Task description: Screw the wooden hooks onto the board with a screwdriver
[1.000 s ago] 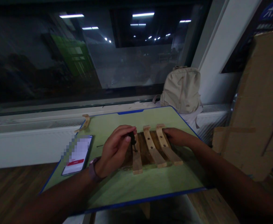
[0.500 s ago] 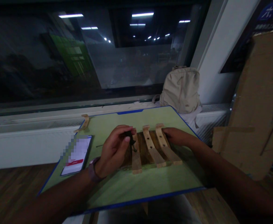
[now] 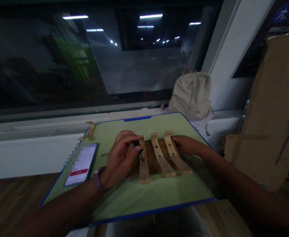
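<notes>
My left hand (image 3: 121, 154) is closed on a small black tool (image 3: 136, 143); its thin dark shaft points down to the leftmost wooden slat (image 3: 144, 172). I cannot make out the tool's exact kind. Two more curved wooden slats, the middle slat (image 3: 161, 159) and the right slat (image 3: 175, 156), each show two dark holes. All three lie across a glossy brown panel (image 3: 151, 154). At the panel's right side, my right hand (image 3: 185, 144) is against the right slat, its fingertips hidden behind it.
A green board (image 3: 134, 207) with a blue edge lies beneath the work. On its left are a phone (image 3: 81, 164), a thin dark rod (image 3: 105, 154) and a loose curved wooden piece (image 3: 90, 129). A beige backpack (image 3: 192, 93) stands behind; cardboard (image 3: 270, 115) leans at right.
My left hand's fingers and the black tool have shifted slightly, the tool's tip staying by the leftmost slat. My right hand and the slats have hardly moved.
</notes>
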Tool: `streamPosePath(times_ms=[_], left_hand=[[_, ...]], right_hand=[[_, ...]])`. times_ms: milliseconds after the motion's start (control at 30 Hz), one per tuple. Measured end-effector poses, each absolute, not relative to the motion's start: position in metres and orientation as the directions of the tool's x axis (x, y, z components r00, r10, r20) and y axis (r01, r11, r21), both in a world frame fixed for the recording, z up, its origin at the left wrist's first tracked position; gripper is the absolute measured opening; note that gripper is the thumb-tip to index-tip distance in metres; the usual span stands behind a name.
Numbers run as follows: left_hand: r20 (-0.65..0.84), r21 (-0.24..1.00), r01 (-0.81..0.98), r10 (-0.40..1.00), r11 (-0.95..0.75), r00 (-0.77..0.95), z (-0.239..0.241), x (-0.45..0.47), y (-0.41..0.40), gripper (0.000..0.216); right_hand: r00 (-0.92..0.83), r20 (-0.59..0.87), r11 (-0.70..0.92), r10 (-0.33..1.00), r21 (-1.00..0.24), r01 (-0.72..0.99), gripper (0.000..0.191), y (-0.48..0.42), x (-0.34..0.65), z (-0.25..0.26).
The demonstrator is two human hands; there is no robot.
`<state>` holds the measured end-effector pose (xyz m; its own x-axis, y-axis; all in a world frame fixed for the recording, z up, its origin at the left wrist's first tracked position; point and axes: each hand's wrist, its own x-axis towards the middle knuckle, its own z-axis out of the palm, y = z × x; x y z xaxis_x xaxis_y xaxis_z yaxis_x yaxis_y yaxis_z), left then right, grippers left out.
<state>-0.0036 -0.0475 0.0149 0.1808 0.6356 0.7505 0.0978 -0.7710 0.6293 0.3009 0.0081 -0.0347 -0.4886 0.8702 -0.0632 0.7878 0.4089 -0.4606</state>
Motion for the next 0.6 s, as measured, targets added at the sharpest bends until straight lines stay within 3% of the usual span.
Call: streamPosePath(times_ms=[133, 300, 400, 500, 600], left_hand=[[0.729, 0.653, 0.136, 0.667, -0.745, 0.154, 0.0142, -0.0041, -0.0471, 0.02], [0.606, 0.794, -0.071, 0.779, -0.604, 0.161, 0.0099, 0.0009, -0.054, 0.027], [0.664, 0.747, -0.095, 0.732, -0.658, 0.153, 0.0112, 0.0015, -0.0522, 0.022], [0.748, 0.66, -0.036, 0.653, -0.75, 0.12, 0.0133, -0.0008, -0.0475, 0.027], [0.749, 0.653, 0.032, 0.651, -0.757, 0.123, 0.0135, -0.0028, -0.0471, 0.025]], right_hand=[[-0.497, -0.055, 0.416, 0.866, -0.472, 0.777, 0.029, 0.0072, 0.3001, -0.0331], [-0.495, -0.051, 0.416, 0.868, -0.473, 0.777, 0.03, 0.0065, 0.3004, -0.0322], [-0.49, -0.051, 0.413, 0.87, -0.468, 0.782, 0.03, 0.0068, 0.3004, -0.0325], [-0.49, -0.05, 0.412, 0.87, -0.472, 0.779, 0.031, 0.0068, 0.3003, -0.0321], [-0.493, -0.05, 0.415, 0.869, -0.47, 0.779, 0.031, 0.0069, 0.3003, -0.0319]])
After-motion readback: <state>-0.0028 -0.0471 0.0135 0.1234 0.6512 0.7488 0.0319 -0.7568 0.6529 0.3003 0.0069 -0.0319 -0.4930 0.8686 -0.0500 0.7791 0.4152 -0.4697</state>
